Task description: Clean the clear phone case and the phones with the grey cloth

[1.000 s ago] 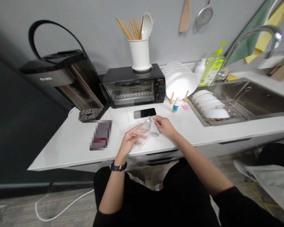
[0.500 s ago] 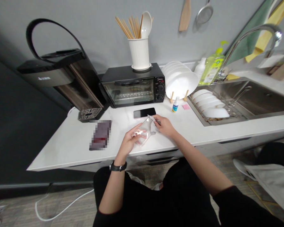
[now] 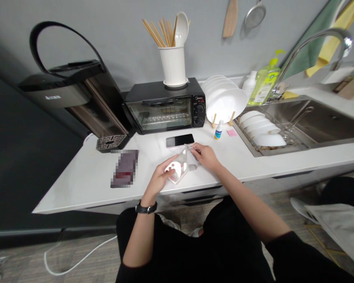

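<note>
Holding a clear plastic piece (image 3: 180,169) aslant at the white counter (image 3: 85,181), the left hand (image 3: 159,175), in the head view, has its thumb and partly spread fingers closed around the left side. The right hand (image 3: 205,157) has its thumb and fingertips pinched together on a thin greyish film (image 3: 192,161) by the piece's right side. Just beyond lies a dark-screened phone (image 3: 179,140); over to the right, a small bottle (image 3: 218,130) stands near a pink packet (image 3: 231,133).
</note>
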A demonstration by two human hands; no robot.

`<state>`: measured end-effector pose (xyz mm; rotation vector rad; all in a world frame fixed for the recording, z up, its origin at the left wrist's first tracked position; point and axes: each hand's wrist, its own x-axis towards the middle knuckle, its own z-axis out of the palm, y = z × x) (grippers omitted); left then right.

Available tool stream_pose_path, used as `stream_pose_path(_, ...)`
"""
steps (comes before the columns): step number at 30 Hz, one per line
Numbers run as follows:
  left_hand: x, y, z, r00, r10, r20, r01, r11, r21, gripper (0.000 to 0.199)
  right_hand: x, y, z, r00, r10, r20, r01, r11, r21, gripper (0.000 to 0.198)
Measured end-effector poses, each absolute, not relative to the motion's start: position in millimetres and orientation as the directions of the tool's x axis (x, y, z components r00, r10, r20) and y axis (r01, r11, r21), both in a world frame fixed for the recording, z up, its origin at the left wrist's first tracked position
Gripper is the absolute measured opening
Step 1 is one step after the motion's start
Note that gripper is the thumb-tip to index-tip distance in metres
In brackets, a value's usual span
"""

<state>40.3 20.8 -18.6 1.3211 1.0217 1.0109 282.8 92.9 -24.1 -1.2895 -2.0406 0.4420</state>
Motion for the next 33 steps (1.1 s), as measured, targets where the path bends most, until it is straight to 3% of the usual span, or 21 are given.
stream_pose_path(4,40.2,19.6,-17.1,0.302,0.953,-0.02,0.015,0.016,1.0,0.068,284.7,91.5,-25.1,-0.226,0.907,0.356,0.706,0.404,-0.581,0.04)
stream_pose_path(13,42.7,24.6,-21.0,0.211,0.977,-0.002,-0.052,0.013,0.999,0.08,282.3,95.7,-27.7,-0.316,0.855,0.411,0.526,0.518,-0.675,0.04)
stream_pose_path(18,41.7,23.5,-20.0,0.236,0.972,0.0,-0.058,0.015,0.998,0.077,283.3,98.2,-31.3,-0.219,0.917,0.334,0.612,0.396,-0.684,0.02)
stream_pose_path(21,41.5,22.9,-19.1,0.289,0.957,0.004,-0.054,0.012,0.998,0.073,283.9,97.2,-31.1,-0.195,0.924,0.33,0.645,0.374,-0.667,0.036)
stream_pose_path(25,41.9,23.3,-18.3,0.244,0.97,0.019,-0.056,-0.005,0.998,0.075,283.1,95.1,-27.8,-0.275,0.896,0.349,0.6,0.444,-0.666,0.019)
stream_pose_path(28,41.9,23.2,-18.0,0.223,0.975,0.013,-0.044,-0.003,0.999,0.075,282.6,94.3,-26.0,-0.329,0.868,0.371,0.53,0.495,-0.688,0.032)
stream_pose_path(31,41.9,22.5,-18.1,0.251,0.968,0.011,-0.047,0.001,0.999,0.073,283.3,94.8,-26.8,-0.27,0.891,0.364,0.568,0.453,-0.687,0.017)
stream_pose_path(33,41.9,22.2,-18.4,0.271,0.963,0.007,-0.046,0.005,0.999,0.072,283.7,95.4,-28.2,-0.211,0.91,0.356,0.616,0.407,-0.675,0.028)
